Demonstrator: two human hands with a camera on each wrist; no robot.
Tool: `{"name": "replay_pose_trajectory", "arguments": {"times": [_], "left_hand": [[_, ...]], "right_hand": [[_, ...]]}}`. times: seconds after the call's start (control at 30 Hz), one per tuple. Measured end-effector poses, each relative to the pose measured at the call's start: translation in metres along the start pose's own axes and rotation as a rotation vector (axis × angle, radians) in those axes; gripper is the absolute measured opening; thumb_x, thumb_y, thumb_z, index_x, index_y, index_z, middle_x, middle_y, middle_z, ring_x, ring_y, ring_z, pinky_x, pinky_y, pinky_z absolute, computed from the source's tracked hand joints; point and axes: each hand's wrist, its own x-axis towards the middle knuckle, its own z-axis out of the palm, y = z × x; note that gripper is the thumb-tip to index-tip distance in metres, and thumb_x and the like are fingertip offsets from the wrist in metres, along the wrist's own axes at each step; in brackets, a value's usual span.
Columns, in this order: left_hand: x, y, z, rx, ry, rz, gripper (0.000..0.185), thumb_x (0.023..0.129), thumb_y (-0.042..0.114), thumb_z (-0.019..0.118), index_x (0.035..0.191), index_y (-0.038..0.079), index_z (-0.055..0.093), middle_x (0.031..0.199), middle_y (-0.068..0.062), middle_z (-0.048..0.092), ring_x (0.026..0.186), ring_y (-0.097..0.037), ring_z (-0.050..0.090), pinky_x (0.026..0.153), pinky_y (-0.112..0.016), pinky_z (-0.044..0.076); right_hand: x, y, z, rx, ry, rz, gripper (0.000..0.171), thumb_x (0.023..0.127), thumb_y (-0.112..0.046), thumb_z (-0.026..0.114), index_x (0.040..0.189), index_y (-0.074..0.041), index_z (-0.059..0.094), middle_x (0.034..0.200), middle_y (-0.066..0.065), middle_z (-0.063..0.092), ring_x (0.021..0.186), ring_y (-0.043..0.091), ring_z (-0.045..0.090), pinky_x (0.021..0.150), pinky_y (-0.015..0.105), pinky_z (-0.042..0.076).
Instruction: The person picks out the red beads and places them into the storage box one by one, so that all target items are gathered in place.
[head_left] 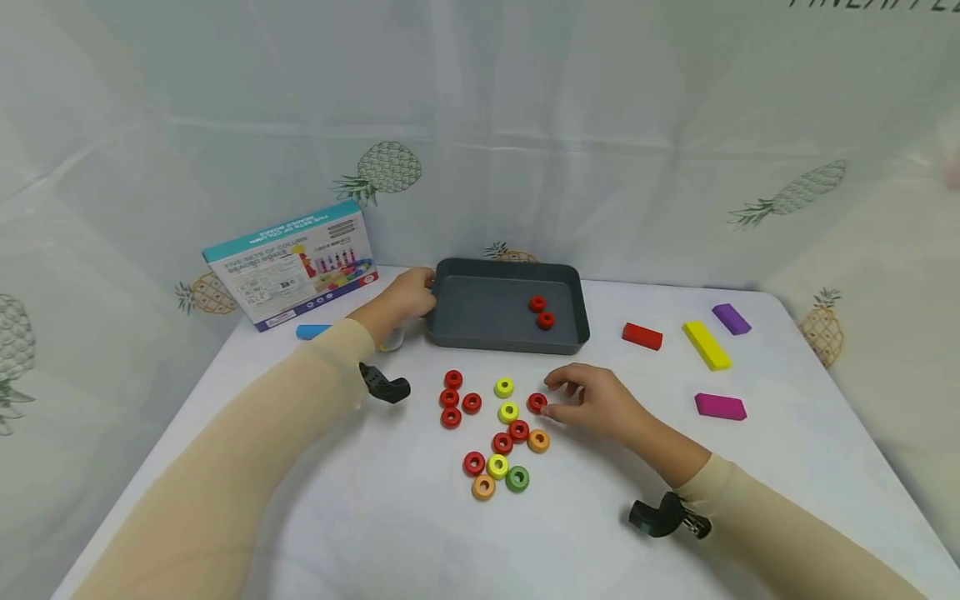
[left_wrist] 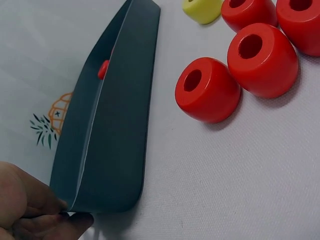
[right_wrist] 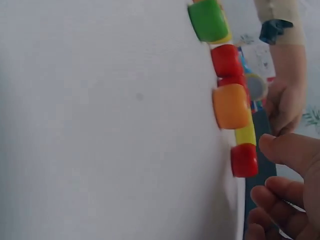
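At its left end, a dark grey tray (head_left: 480,308) has its rim pinched by my left hand (head_left: 408,293); the left wrist view shows thumb and fingers (left_wrist: 75,225) at the tray's corner. Two red beads (head_left: 545,321) lie inside the tray. My right hand (head_left: 596,400) hovers low over the table beside a red bead (head_left: 537,410), thumb and fingers spread apart. In the right wrist view that red bead (right_wrist: 245,161) sits just ahead of the thumb, with no clear grip on it. Several red, yellow (head_left: 504,387), orange (head_left: 483,487) and green (head_left: 517,478) beads lie loose nearby.
A printed cardboard box (head_left: 292,262) leans at the back left, with a blue piece (head_left: 311,331) before it. Behind my left wrist a round object (head_left: 393,339) is partly hidden. Red (head_left: 642,337), yellow (head_left: 707,346), purple (head_left: 731,319) and magenta (head_left: 721,407) blocks lie at right.
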Motion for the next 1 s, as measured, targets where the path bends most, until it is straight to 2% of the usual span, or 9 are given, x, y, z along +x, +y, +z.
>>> {"name": "replay_pose_trajectory", "arguments": {"times": [0.17, 0.37, 0.6, 0.7, 0.8, 0.9, 1.0], "left_hand": [[0.000, -0.002, -0.001, 0.014, 0.019, 0.002, 0.069, 0.089, -0.004, 0.050, 0.156, 0.002, 0.034, 0.155, -0.018, 0.043, 0.139, -0.032, 0.045, 0.109, -0.045, 0.046], [0.000, -0.001, 0.002, 0.012, 0.030, 0.017, 0.068, 0.087, -0.006, 0.049, 0.154, 0.001, 0.038, 0.153, -0.018, 0.046, 0.141, -0.034, 0.043, 0.114, -0.047, 0.041], [-0.001, -0.003, 0.003, 0.005, 0.019, 0.017, 0.068, 0.088, -0.006, 0.048, 0.155, 0.001, 0.036, 0.154, -0.018, 0.044, 0.143, -0.033, 0.042, 0.116, -0.048, 0.038], [-0.001, -0.004, 0.004, -0.001, 0.010, 0.018, 0.069, 0.089, -0.006, 0.048, 0.156, 0.002, 0.035, 0.155, -0.017, 0.043, 0.143, -0.033, 0.041, 0.116, -0.048, 0.038], [-0.001, -0.003, 0.004, 0.001, 0.013, 0.025, 0.069, 0.089, -0.006, 0.048, 0.156, 0.002, 0.035, 0.155, -0.017, 0.044, 0.143, -0.033, 0.041, 0.115, -0.049, 0.039], [0.000, -0.002, 0.003, 0.006, 0.025, 0.026, 0.069, 0.089, -0.005, 0.048, 0.156, 0.002, 0.035, 0.155, -0.017, 0.044, 0.143, -0.033, 0.041, 0.116, -0.049, 0.038], [0.000, -0.002, 0.003, 0.006, 0.022, 0.020, 0.069, 0.089, -0.006, 0.049, 0.156, 0.002, 0.034, 0.155, -0.017, 0.044, 0.144, -0.033, 0.041, 0.117, -0.049, 0.037]], "right_hand": [[0.002, 0.001, 0.014, -0.049, 0.010, -0.017, 0.035, 0.081, -0.028, 0.085, 0.113, -0.018, 0.074, 0.106, -0.009, 0.070, 0.094, 0.014, 0.058, 0.082, 0.032, 0.055], [0.002, 0.000, 0.020, -0.106, 0.006, -0.023, 0.033, 0.082, -0.028, 0.085, 0.112, -0.019, 0.074, 0.106, -0.010, 0.070, 0.096, 0.012, 0.058, 0.087, 0.035, 0.054], [0.006, -0.005, 0.021, -0.153, 0.004, -0.023, 0.031, 0.083, -0.028, 0.083, 0.111, -0.021, 0.074, 0.104, -0.012, 0.069, 0.096, 0.013, 0.057, 0.085, 0.034, 0.054], [0.010, -0.011, 0.009, -0.151, 0.017, -0.035, 0.031, 0.083, -0.026, 0.083, 0.112, -0.019, 0.074, 0.104, -0.010, 0.070, 0.097, 0.016, 0.059, 0.082, 0.036, 0.055], [0.023, -0.019, -0.013, -0.134, 0.053, -0.053, 0.030, 0.084, -0.023, 0.083, 0.112, -0.017, 0.074, 0.105, -0.006, 0.071, 0.098, 0.022, 0.061, 0.082, 0.040, 0.057], [0.046, -0.027, -0.034, -0.116, 0.087, -0.058, 0.032, 0.085, -0.023, 0.081, 0.115, -0.014, 0.074, 0.111, 0.000, 0.071, 0.101, 0.028, 0.061, 0.084, 0.043, 0.056], [0.074, -0.029, -0.046, -0.108, 0.105, -0.052, 0.034, 0.087, -0.025, 0.080, 0.118, -0.013, 0.072, 0.114, 0.004, 0.071, 0.105, 0.032, 0.059, 0.084, 0.042, 0.053]]}}
